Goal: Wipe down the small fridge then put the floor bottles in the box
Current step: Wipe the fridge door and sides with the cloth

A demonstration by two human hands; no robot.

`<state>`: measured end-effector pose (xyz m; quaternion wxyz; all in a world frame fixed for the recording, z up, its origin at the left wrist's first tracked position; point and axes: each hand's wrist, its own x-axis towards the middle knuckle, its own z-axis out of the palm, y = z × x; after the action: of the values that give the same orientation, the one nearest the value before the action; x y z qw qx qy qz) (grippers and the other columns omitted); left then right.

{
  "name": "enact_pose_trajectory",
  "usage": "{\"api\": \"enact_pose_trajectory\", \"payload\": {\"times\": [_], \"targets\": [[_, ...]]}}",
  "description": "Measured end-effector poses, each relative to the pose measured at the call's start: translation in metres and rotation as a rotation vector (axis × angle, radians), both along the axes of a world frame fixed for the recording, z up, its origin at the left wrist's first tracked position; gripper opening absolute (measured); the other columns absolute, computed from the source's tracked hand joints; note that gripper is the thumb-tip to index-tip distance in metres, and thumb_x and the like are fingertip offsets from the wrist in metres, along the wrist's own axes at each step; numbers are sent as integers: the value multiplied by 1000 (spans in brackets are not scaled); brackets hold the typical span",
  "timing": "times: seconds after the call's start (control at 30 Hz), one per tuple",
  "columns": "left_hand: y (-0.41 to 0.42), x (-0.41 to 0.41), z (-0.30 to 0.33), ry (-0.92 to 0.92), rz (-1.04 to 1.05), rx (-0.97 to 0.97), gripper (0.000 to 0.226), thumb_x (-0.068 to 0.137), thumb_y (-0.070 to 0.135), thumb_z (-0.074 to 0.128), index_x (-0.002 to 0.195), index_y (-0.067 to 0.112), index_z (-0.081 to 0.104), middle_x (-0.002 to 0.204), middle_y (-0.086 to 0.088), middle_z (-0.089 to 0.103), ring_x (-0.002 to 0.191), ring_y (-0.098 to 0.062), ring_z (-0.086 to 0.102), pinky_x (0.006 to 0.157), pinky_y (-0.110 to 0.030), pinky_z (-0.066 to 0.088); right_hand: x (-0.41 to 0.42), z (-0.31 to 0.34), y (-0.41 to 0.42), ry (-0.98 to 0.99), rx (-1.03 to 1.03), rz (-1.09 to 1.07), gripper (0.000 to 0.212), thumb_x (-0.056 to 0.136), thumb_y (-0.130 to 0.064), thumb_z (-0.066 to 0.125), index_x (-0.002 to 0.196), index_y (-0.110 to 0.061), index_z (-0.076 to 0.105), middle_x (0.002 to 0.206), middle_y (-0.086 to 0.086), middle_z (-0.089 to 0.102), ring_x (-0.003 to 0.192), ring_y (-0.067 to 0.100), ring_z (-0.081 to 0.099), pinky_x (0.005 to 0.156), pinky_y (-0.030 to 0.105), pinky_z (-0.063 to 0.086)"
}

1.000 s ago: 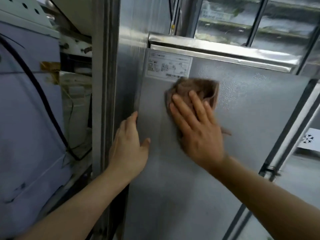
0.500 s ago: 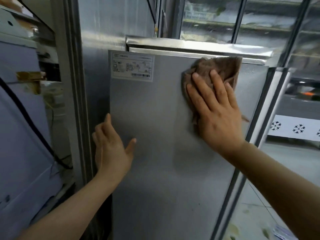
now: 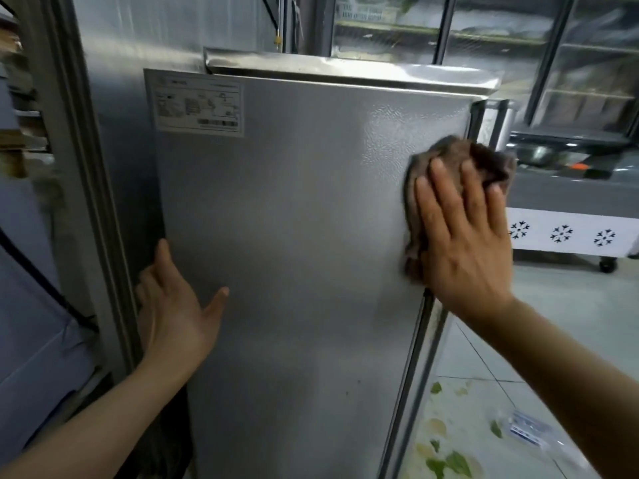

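Brown cloth point(image 3: 484, 157) under right hand point(image 3: 463, 243)

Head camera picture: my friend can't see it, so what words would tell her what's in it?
A person's right hand presses a brown cloth flat against the grey side of a small fridge, near its right edge. The left hand rests open at the fridge's left edge, below a white label.

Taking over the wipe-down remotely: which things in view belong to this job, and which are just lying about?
Job:
small fridge
brown cloth, pressed flat by right hand
left hand, steadying the fridge's edge

Lying about:
leaf scraps on the floor
plastic packet
snowflake-marked freezer
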<state>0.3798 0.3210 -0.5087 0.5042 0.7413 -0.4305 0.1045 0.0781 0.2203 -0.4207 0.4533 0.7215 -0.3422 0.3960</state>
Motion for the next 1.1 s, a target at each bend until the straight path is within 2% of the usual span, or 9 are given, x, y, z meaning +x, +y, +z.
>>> {"api": "enact_pose_trajectory", "payload": {"times": [0.1, 0.2, 0.33, 0.5, 0.7, 0.8, 0.87, 0.97, 1.1], "targets": [[-7, 2, -7, -3, 16, -51, 101, 76, 29, 73, 148, 22, 2, 141, -27, 27, 129, -40, 28, 105, -50, 29, 1, 18, -8, -91, -20, -3, 59, 92, -20, 28, 150, -8, 23, 156, 13, 18, 144, 37, 15, 117, 45, 5], [-11, 5, -12, -29, 22, -93, 99, 76, 29, 72, 147, 24, 4, 143, -25, 26, 129, -36, 27, 106, -48, 28, 4, -20, -9, -121, 19, 7, 59, 92, -18, 26, 149, -4, 21, 156, 16, 15, 144, 37, 13, 118, 46, 6], [-12, 8, -16, -11, 16, -131, 96, 76, 32, 72, 146, 27, 8, 142, -23, 27, 129, -33, 28, 106, -43, 25, -15, -124, 0, 143, 146, -62, 78, 84, -26, 51, 148, -1, 13, 155, 21, 10, 145, 40, 2, 118, 50, 2], [-7, 13, -36, 94, 47, -31, 84, 79, 33, 68, 145, 11, 20, 140, -27, 32, 131, -41, 30, 110, -51, 27, -32, -152, 5, 330, 177, -48, 66, 88, -26, 40, 146, -3, 20, 154, 19, 18, 146, 34, 2, 118, 48, 5], [-5, 19, -61, 71, -73, 27, 60, 86, 27, 61, 136, 6, 36, 134, -21, 47, 123, -38, 44, 101, -53, 39, -16, -65, -10, -20, 7, 42, 63, 89, -22, 41, 149, -15, 27, 156, 6, 18, 145, 28, 16, 115, 48, 7], [-6, 18, -66, 82, -69, -2, 58, 87, 27, 60, 135, 5, 36, 133, -21, 47, 124, -37, 43, 102, -53, 39, 2, -84, -14, -150, 3, 111, 59, 91, -20, 36, 149, -13, 27, 157, 6, 16, 146, 31, 12, 117, 47, 8], [-6, 17, -68, 79, -54, -11, 56, 87, 26, 60, 133, 3, 37, 132, -23, 46, 124, -38, 43, 102, -51, 37, 6, -132, -13, -74, 87, 192, 61, 92, -26, 41, 149, -12, 23, 159, 5, 6, 146, 31, 4, 118, 49, 6], [-6, 18, -68, 62, -16, 14, 55, 86, 28, 61, 130, 3, 39, 129, -24, 46, 122, -39, 43, 102, -49, 37, 1, -204, -5, 283, 214, 180, 76, 88, -29, 54, 151, -14, 13, 160, 4, -6, 147, 28, -2, 116, 52, 15], [-5, 15, -68, 83, -26, 0, 55, 87, 29, 60, 131, 4, 38, 129, -22, 45, 121, -38, 42, 101, -48, 37, 0, -210, -2, 420, 198, 181, 71, 90, -28, 50, 150, -18, 15, 160, 2, 5, 147, 26, 4, 115, 50, 17]]}}
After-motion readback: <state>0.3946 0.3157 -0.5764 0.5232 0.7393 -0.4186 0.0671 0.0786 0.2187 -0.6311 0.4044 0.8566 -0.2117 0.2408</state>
